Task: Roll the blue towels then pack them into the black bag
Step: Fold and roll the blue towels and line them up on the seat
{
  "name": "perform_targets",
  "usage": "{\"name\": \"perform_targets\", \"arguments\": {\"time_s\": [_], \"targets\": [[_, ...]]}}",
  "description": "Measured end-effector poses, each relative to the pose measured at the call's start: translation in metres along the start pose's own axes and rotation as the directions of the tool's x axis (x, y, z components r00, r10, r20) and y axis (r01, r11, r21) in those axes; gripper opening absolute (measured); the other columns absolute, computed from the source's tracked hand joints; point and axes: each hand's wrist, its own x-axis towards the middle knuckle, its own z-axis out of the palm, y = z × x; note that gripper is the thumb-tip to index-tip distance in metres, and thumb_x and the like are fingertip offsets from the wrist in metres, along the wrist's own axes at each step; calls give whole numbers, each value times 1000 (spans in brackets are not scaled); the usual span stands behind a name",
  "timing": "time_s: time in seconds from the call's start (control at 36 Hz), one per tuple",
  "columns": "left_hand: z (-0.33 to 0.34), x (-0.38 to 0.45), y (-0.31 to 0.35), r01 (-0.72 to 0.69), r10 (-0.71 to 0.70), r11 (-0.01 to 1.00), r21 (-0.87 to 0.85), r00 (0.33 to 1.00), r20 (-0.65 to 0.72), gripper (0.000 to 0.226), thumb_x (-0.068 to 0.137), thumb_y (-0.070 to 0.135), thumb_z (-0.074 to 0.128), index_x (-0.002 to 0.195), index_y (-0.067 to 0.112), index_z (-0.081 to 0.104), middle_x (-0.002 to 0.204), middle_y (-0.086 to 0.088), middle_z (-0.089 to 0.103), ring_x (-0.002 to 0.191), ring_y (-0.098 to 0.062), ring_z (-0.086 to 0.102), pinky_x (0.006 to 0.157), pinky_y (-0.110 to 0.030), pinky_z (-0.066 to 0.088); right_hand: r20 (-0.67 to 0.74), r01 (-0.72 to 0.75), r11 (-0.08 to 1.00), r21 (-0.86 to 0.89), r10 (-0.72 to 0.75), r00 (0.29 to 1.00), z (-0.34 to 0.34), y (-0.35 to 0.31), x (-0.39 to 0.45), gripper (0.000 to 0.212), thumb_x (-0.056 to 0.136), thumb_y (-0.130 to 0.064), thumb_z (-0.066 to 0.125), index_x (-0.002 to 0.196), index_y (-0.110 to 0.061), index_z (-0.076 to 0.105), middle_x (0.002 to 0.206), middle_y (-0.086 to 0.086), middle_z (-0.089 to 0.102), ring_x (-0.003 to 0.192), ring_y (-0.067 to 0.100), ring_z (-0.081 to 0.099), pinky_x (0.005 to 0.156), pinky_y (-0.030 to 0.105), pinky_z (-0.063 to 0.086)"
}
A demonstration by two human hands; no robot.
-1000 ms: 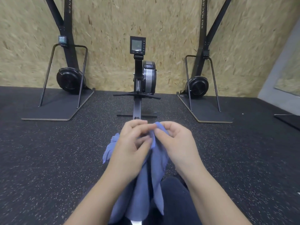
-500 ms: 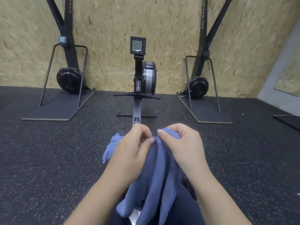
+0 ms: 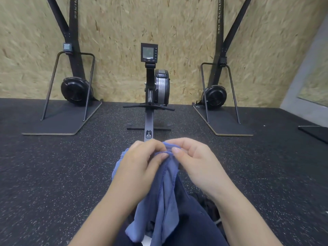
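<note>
A dark-trousered leg (image 3: 193, 219) fills the bottom of the view, and the towel (image 3: 165, 196) hangs down over it in loose blue folds, unrolled. Both hands hold the towel's top edge, close together and nearly touching. The left hand (image 3: 140, 162) has its fingers curled over the hem, with the thumb pressed to the cloth from the near side. The right hand (image 3: 197, 160) pinches the same hem between thumb and curled fingers, just beside the left. A further fold of blue cloth shows past the left hand, on its left side.

Beyond the hands lies speckled black floor (image 3: 53, 174). The rail of a rower (image 3: 150, 96) runs straight away from the person to a flywheel and a small monitor (image 3: 149, 52). On either side stands a ski machine, one at left (image 3: 74, 89) and one at right (image 3: 215, 96), each on a flat base against the chipboard wall (image 3: 115, 32).
</note>
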Motion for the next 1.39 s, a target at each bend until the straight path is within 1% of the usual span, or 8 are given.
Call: {"name": "perform_targets", "arguments": {"time_s": [0.11,0.28,0.42,0.64,0.78,1.03,1.22,1.39], "targets": [[-4,0,7,11,-11,999,-50,1000,-13,10,87,36,51,81,40,58,90,30,61,87,0,53,76,-8,35,-10,34,996,-82,-35,999,2,2,0,21,94,-10,50,100,-21,67,99,-3,73,95,10,67,90,32,50],[-4,3,18,73,-82,982,-175,996,-42,9,84,26,57,80,33,60,88,22,65,84,-1,60,72,-7,38,37,43,993,-108,-39,999,7,-3,-4,24,99,-5,45,106,-19,63,101,-4,72,93,4,65,84,22,48],[-2,0,16,118,-126,984,-134,990,-57,27,90,12,63,80,35,56,94,23,62,85,3,58,72,-5,37,71,4,990,-144,7,997,7,-4,-5,30,100,-2,41,123,-13,56,116,-1,68,110,7,62,101,34,46],[2,1,5,99,-91,993,57,987,-131,16,82,49,48,77,34,49,70,18,58,75,-6,54,70,-32,39,81,-30,992,-124,40,996,9,-9,-7,35,99,0,38,127,-14,54,120,-3,65,111,2,59,102,27,44],[4,1,3,186,-182,983,0,963,-197,24,79,47,61,72,27,51,63,9,55,66,-9,49,63,-28,35,120,-23,999,-34,27,992,9,-8,-4,31,93,-2,56,117,-21,55,110,-2,70,100,4,66,87,18,49],[3,20,-4,208,-212,962,-176,977,-8,20,84,23,70,71,27,55,59,15,52,55,-3,44,54,-17,33,2,137,922,-362,-146,989,-8,-17,7,24,94,-5,55,104,-24,65,99,-12,70,91,-10,62,82,11,46],[-2,32,-6,80,-83,996,39,992,91,16,85,24,70,81,25,55,75,11,60,68,-7,51,67,-30,44,-188,170,955,-242,-218,958,-41,-40,13,24,96,-6,51,95,-25,66,85,-12,70,77,-5,61,70,11,45],[-24,45,-16,8,-45,957,290,992,121,21,87,32,66,80,29,47,72,14,54,69,0,48,61,-13,33,-396,168,968,-189,-232,889,-81,-36,25,26,98,-6,47,93,-26,63,81,-8,71,75,7,62,72,27,46]]}}
